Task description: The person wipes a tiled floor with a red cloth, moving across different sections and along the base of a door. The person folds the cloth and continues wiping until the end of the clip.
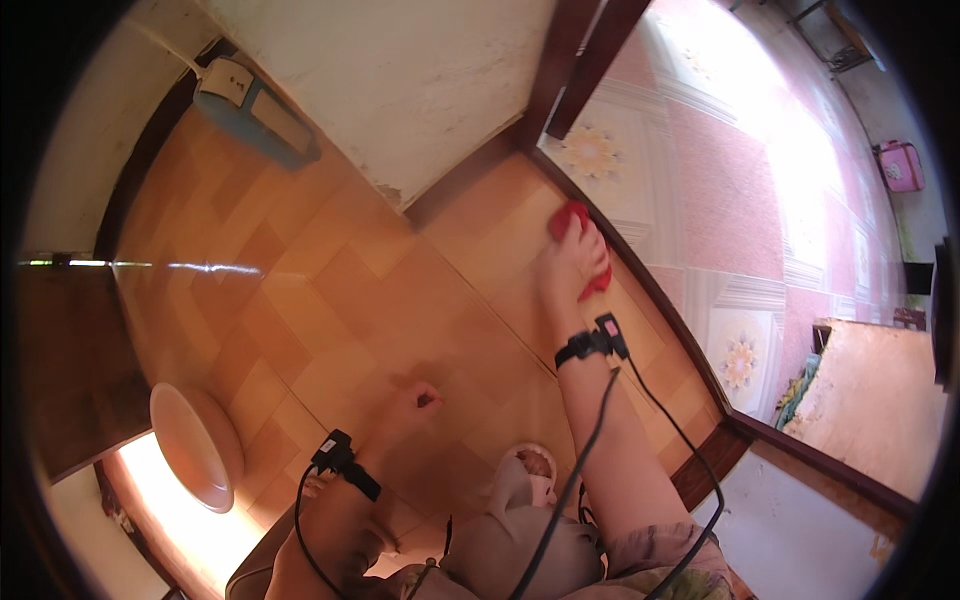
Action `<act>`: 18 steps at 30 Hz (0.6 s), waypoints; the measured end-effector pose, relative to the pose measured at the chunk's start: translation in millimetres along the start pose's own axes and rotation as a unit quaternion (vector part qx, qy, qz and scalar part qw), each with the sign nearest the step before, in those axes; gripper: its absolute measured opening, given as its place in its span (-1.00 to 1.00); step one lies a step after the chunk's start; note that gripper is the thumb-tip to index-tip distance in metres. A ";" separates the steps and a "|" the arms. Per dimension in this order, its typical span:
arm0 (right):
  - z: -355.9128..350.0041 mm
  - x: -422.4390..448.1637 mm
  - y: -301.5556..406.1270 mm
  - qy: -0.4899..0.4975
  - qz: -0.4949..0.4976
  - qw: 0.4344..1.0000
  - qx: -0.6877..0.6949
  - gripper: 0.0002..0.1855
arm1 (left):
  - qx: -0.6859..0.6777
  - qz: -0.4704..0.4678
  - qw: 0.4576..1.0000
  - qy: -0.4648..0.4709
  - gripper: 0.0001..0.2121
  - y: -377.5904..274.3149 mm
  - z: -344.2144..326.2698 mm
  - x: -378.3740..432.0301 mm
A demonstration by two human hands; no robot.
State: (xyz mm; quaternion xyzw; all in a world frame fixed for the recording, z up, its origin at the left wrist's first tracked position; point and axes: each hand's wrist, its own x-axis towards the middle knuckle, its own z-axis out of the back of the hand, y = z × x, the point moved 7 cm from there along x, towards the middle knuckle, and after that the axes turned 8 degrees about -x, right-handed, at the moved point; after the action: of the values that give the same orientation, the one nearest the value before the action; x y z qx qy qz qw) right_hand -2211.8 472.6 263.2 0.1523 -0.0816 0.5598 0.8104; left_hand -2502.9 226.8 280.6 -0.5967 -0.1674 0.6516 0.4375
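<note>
My right hand (581, 259) reaches forward and presses a crumpled red cloth (571, 217) onto the orange wood-patterned floor (360, 300), beside the dark door sill. Red fabric shows on both sides of its fingers. Nearer to me, my left hand (420, 401) hovers over or rests on the floor, I cannot tell which. Its fingers are curled in and I see nothing in them; motion blurs it. Each wrist wears a black strap with a small device and a cable. My foot in a pale slipper (544, 476) shows under the right arm.
A beige plastic basin (191, 450) leans at the left, by a brown wooden panel (75, 367). The white wall's corner (405, 202) juts in ahead. A grey-blue object (262, 124) with a socket lies far left. Past the sill (660, 300) are patterned tiles.
</note>
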 end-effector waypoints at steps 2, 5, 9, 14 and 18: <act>-7.1 21.1 43.5 -0.021 0.052 0.998 0.031 -0.48 | 0.011 0.007 1.000 -0.001 -0.88 7.3 -0.9 -0.7; -18.3 42.7 94.3 -0.023 0.099 0.994 0.039 -0.53 | -0.001 0.021 1.000 0.002 -0.87 13.7 4.4 -0.6; -35.5 45.6 115.9 0.031 0.135 0.989 0.057 -0.57 | -0.049 0.025 0.998 -0.012 -0.89 11.1 20.4 -3.0; -39.5 -25.6 136.6 0.026 0.224 0.972 0.062 -0.58 | 0.043 -0.012 0.999 -0.009 -0.87 -6.9 54.0 -4.1; 5.7 -159.7 190.5 0.087 0.396 0.902 0.148 -0.57 | 0.143 -0.061 0.988 -0.023 -0.91 -31.9 93.1 -21.8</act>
State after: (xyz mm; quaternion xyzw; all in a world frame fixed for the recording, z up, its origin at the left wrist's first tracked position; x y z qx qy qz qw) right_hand -2446.7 392.0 249.8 0.1764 0.0191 0.8509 0.4944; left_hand -2579.2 256.2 339.5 -0.5014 -0.1183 0.6542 0.5537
